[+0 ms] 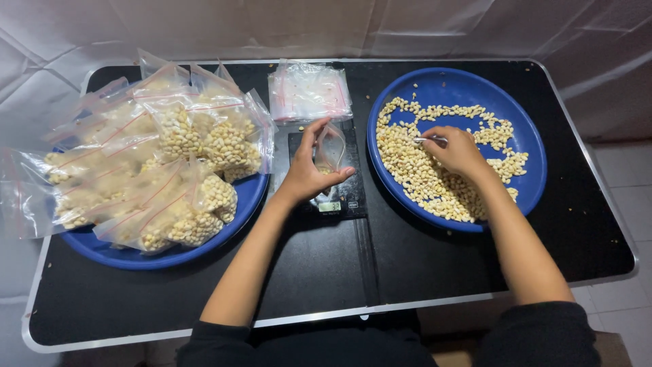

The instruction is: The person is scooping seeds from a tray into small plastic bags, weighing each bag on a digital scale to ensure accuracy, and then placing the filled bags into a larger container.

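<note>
From the head camera I am watching my left hand (pixel 305 173) holding a small clear bag (pixel 331 149) upright on the black scale (pixel 343 197) at the table's middle, thumb and fingers curled around its mouth. My right hand (pixel 458 151) is resting in the right blue tray (pixel 530 129) among the loose pale nuts (pixel 414 170), fingers pinching a thin metal spoon handle (pixel 431 140). Filled bags (pixel 170 170) are lying heaped on the left blue tray (pixel 170 257), and a stack of empty bags (pixel 309 92) is sitting just behind the scale on the black table (pixel 326 272).
</note>
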